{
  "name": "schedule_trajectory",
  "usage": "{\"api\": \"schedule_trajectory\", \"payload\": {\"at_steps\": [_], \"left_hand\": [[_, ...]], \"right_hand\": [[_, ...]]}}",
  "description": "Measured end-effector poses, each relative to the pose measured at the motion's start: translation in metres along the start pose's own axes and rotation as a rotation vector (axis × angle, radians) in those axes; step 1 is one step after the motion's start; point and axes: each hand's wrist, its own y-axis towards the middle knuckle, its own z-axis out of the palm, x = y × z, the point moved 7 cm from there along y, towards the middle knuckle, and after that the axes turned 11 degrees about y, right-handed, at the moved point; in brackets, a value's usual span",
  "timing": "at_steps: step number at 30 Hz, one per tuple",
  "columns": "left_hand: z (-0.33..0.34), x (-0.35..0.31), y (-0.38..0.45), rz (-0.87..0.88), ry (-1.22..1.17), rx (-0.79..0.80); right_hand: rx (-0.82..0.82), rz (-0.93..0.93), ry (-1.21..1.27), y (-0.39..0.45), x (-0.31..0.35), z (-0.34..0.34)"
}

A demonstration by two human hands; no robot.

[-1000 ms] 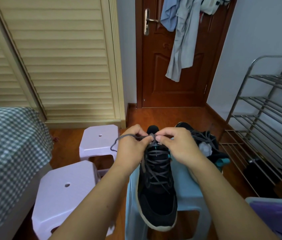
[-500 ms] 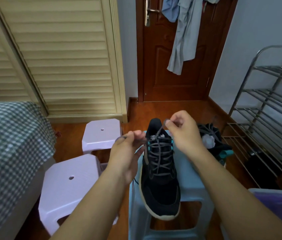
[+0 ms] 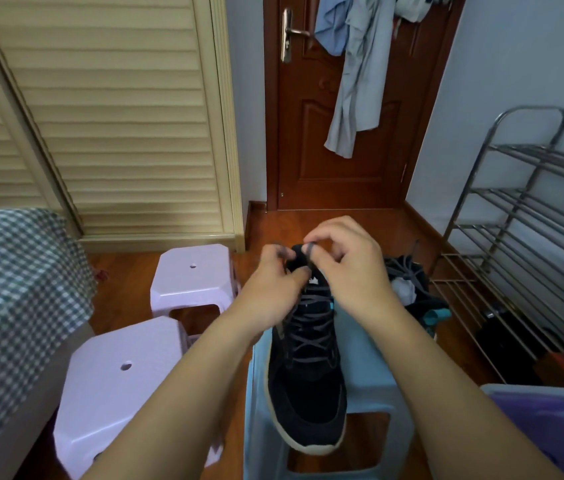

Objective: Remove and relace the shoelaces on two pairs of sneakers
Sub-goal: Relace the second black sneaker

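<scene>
Right hand drops from its raised pull back to the sneaker collar; left hand moves in from the left to meet it; lace ends now pinched close together, not stretched apart.

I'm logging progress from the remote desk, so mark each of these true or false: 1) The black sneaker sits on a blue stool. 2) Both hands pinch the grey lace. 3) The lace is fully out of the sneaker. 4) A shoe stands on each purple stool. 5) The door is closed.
1) True: the black sneaker rests on the blue stool.
2) True: the left hand and right hand each pinch the grey lace near the tongue.
3) False: it criss-crosses the eyelets.
4) False: the near purple stool and the far purple stool carry nothing.
5) True: the door is closed.
</scene>
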Motion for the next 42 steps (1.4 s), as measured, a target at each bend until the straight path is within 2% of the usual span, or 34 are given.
{"api": "schedule_trajectory", "payload": {"at_steps": [2, 3, 6, 8, 10, 12, 14, 16, 18, 21, 23, 25, 28, 31, 37, 42], "left_hand": [[0.01, -0.013, -0.001, 0.169, 0.242, 0.031], [0.013, -0.015, -0.001, 0.191, 0.279, 0.044], [0.008, -0.008, -0.003, 0.144, 0.304, 0.029], [0.003, -0.007, -0.003, 0.121, 0.304, -0.002], [0.0, -0.01, -0.002, 0.082, 0.268, -0.016], [-0.002, -0.004, 0.001, 0.016, 0.188, -0.008], [-0.003, 0.004, 0.002, -0.022, -0.002, 0.034], [-0.004, 0.01, 0.002, -0.027, -0.166, 0.088], [-0.006, 0.016, 0.003, -0.01, -0.248, 0.165], [-0.008, 0.028, 0.005, -0.072, -0.323, 0.271], [-0.008, 0.031, 0.006, -0.1, -0.346, 0.3], [-0.007, 0.031, 0.006, -0.107, -0.373, 0.305], [-0.006, 0.026, 0.004, -0.096, -0.413, 0.287], [-0.004, 0.02, 0.005, -0.036, -0.347, 0.235], [-0.007, 0.011, 0.006, 0.064, -0.186, 0.206], [-0.01, 0.014, 0.011, 0.064, -0.201, 0.094]], "right_hand": [[0.132, -0.012, 0.026, -0.002, 0.008, 0.013], [0.192, 0.021, 0.013, -0.004, 0.004, 0.015], [0.306, 0.164, -0.103, -0.01, -0.02, 0.014], [0.336, 0.208, -0.065, -0.012, -0.026, 0.014], [0.325, 0.19, -0.121, -0.011, -0.024, 0.014], [0.271, 0.165, -0.332, -0.008, -0.025, 0.008], [0.131, 0.193, -0.573, 0.0, -0.025, -0.016], [-0.017, 0.259, -0.669, 0.005, -0.022, -0.045], [0.001, 0.299, -0.621, 0.009, -0.019, -0.055], [0.341, 0.467, -0.263, -0.005, -0.023, -0.013], [0.488, 0.474, -0.134, -0.02, -0.024, 0.018], [0.447, 0.425, -0.13, -0.023, -0.029, 0.026], [0.359, 0.456, -0.041, -0.021, -0.038, 0.022], [0.344, 0.512, 0.037, -0.021, -0.044, 0.022], [0.35, 0.524, 0.024, -0.02, -0.049, 0.023], [0.353, 0.521, 0.007, -0.02, -0.052, 0.024]]}}
